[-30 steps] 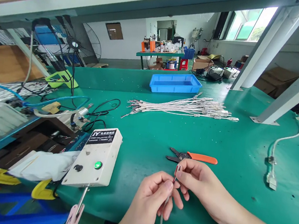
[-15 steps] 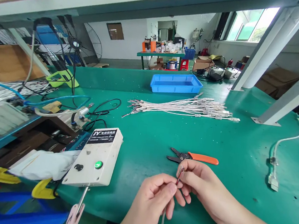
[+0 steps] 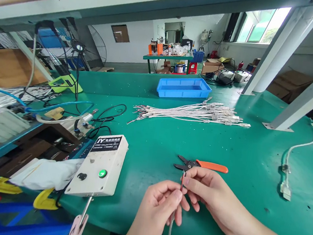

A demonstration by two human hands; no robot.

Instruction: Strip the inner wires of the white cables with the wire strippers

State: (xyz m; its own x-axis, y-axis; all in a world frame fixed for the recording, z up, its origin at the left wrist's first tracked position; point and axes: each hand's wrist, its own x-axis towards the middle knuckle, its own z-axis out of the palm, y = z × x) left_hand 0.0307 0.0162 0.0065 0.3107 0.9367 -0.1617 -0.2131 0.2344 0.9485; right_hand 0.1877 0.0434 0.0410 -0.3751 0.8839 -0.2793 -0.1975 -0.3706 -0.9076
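Over the near part of the green-topped table (image 3: pixel 240 149), a thin, pale grey round cable (image 3: pixel 170 232) is held nearly upright between two bare hands. Its sheath is pinched by the thumb and forefinger of the left hand (image 3: pixel 154 211), while the thin red and dark wires (image 3: pixel 182 184) at its upper end are pinched by the fingertips of the right hand (image 3: pixel 207 189).

If these wires are pulled too hard or bent sharply, a fine strand could probably be broken. If the left pinch is loosened, the cable could be dragged down by its hanging part. The colours could also be confused, because the wires are crowded together and partly covered by fingers.

Just beyond the fingertips, a black-and-orange metal wire stripper (image 3: pixel 200 164) is laid; it could be knocked if the hands are moved forward. To the left, an off-white, box-shaped machine (image 3: pixel 99 163) with a lit green button (image 3: pixel 102 173) is placed, and a loose wire could perhaps be caught by its slim metal shaft (image 3: pixel 86 209).

Farther back, a bundle of white cables (image 3: pixel 171 112) is spread before a shallow, rectangular blue plastic tray (image 3: pixel 184 93). At the far right, a single white cable (image 3: pixel 286 169) is laid near a grey metal post (image 3: pixel 311 95).
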